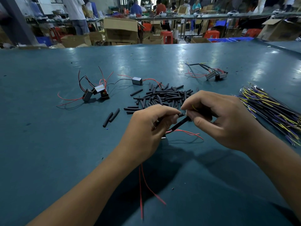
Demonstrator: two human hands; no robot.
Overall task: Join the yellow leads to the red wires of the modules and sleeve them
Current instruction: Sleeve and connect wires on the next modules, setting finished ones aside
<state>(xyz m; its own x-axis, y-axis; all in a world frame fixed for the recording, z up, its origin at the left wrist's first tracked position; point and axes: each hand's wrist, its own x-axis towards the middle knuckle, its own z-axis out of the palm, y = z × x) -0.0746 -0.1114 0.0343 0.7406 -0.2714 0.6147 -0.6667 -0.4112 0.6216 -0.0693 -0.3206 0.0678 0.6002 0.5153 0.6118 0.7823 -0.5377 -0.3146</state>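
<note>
My left hand (147,128) pinches a wire end with a short black sleeve (180,115) at its fingertips. My right hand (218,118) pinches a yellow lead (194,107) against that end; the two meet between the thumbs. A longer black sleeve (179,124) slants below the fingers. Red wires (189,132) trail out under my hands, and more red wire (147,185) hangs down between my forearms. The module they belong to is mostly hidden under my left hand.
A pile of black sleeves (162,97) lies just beyond my hands. Loose modules with red and black wires (96,92) sit at left, one grey module (137,81) in the middle, finished ones (215,75) far right. A bundle of yellow and dark leads (268,110) lies at right.
</note>
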